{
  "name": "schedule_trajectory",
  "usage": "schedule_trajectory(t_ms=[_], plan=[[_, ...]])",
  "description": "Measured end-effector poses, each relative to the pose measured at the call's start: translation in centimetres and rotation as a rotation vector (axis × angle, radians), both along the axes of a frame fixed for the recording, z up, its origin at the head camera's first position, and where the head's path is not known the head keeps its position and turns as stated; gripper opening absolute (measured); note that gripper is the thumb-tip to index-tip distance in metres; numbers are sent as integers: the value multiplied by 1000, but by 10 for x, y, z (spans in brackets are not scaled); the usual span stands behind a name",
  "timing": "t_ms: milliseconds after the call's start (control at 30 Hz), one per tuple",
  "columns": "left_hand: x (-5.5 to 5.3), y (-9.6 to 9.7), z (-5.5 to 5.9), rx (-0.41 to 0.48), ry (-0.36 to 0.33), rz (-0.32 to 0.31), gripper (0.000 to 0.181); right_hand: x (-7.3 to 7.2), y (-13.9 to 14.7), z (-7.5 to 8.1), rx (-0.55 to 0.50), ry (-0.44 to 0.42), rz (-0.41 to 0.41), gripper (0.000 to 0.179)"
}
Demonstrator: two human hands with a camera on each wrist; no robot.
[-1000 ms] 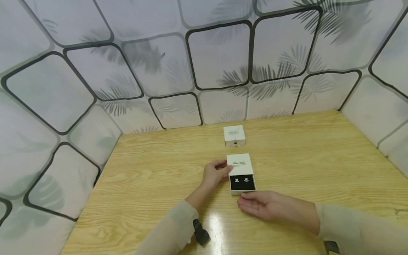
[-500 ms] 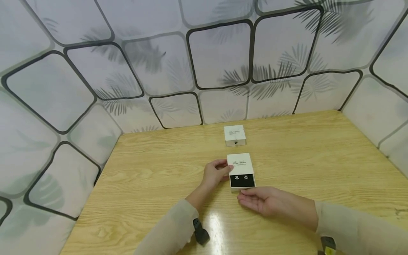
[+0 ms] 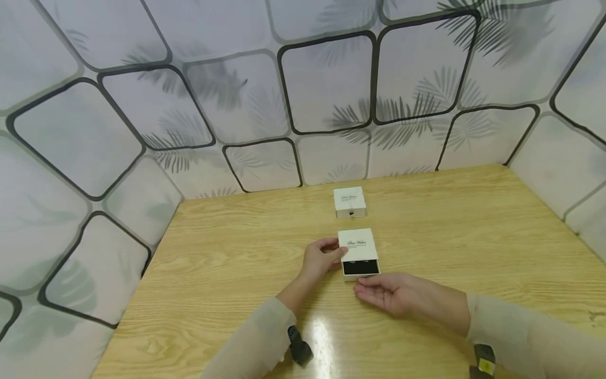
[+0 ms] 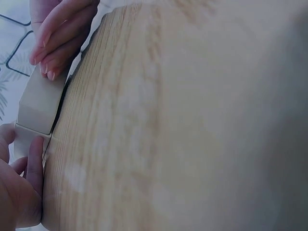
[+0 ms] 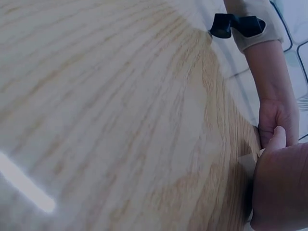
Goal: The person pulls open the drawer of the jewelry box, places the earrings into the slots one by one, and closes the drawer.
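A small white sliding jewelry box [image 3: 357,244] with dark script on its lid lies on the table, its drawer [image 3: 362,278] partly out toward me. Inside the drawer is a black pad [image 3: 361,268]; only slivers of two earrings show at the sleeve's edge. My left hand [image 3: 323,259] grips the sleeve from the left, thumb on top and fingers along the side. At the drawer's front, my right hand [image 3: 395,295] touches the box with fingers fairly straight and palm turned inward. The left wrist view shows the box [image 4: 41,103] from the side, between both hands.
A second white box [image 3: 350,201], closed, with a small dark tab in front, stands farther back on the wooden table [image 3: 236,237]. Patterned cloth walls [image 3: 326,84] rise behind and at both sides. Dark straps with devices [image 3: 299,346] sit at the sleeves.
The right hand has moved forward, and the drawer has slid farther into the sleeve. The earrings, fully visible before, are now mostly covered. The left hand has kept its place.
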State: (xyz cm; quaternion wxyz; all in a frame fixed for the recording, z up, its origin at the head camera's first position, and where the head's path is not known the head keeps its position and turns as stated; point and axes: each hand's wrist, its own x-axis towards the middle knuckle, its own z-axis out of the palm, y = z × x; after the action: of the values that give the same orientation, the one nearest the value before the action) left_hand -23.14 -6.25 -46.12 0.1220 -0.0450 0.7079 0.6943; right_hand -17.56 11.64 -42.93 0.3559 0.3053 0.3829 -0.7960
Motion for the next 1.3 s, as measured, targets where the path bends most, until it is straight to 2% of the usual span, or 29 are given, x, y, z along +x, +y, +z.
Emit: schedule_trajectory(t_ms=[400,733,1000,1300], plan=[[-1,1,2,-12,-16,12,40,-14,0,0,-5,38,14,3],[1,3,-1,-19,-16,14,39,-25,1,-3,4,48,22,14],[-2,6,-1,-31,-9,8,41,-26,5,-2,-2,55,31,15],[-3,1,1,-21,-64,19,42,-23,13,3,-49,68,94,15]])
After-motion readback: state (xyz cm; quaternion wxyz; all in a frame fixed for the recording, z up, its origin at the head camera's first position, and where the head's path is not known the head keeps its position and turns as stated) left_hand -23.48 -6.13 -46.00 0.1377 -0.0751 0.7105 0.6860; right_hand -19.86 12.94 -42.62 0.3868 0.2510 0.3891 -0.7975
